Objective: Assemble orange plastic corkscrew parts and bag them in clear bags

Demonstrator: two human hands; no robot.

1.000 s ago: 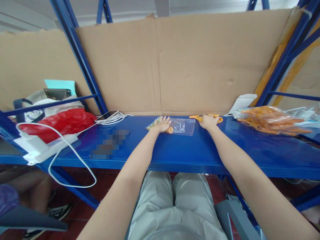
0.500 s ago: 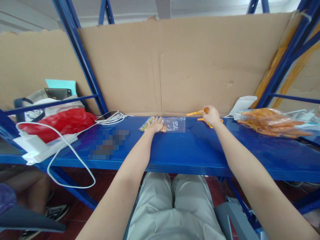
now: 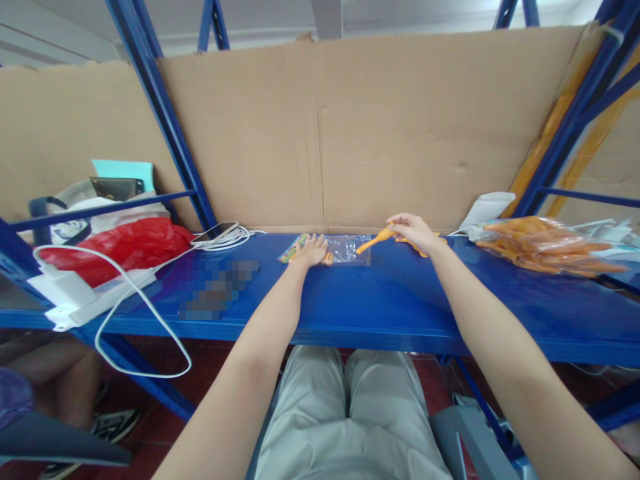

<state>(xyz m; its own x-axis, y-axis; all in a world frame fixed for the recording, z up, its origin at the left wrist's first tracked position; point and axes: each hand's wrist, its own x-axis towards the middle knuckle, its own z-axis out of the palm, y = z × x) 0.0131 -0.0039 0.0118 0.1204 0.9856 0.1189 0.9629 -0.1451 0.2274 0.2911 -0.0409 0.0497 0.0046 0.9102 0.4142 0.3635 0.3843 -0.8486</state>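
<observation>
A clear plastic bag (image 3: 350, 250) lies flat on the blue shelf, with a colourful printed part at its left end. My left hand (image 3: 311, 250) rests on that end, its fingers spread. A small orange piece (image 3: 327, 258) shows by its fingertips; I cannot tell whether it is inside the bag. Between its fingers my right hand (image 3: 410, 229) pinches a slender orange stick-like piece (image 3: 373, 242), whose free end points down-left over the bag's right end. Under the right hand lie more orange pieces (image 3: 416, 247), partly hidden by it.
Right of my arm sits a clear bag of orange pieces (image 3: 540, 243). On the left are a white power strip (image 3: 95, 300) with a looped cable, a red plastic bag (image 3: 135, 250) and a blurred dark object (image 3: 220, 290). A cardboard wall (image 3: 400, 133) closes the back.
My right hand has moved slightly left, bringing the orange stick-like piece down and left over the clear bag. Other orange pieces stay behind on the shelf. My left hand keeps its place.
</observation>
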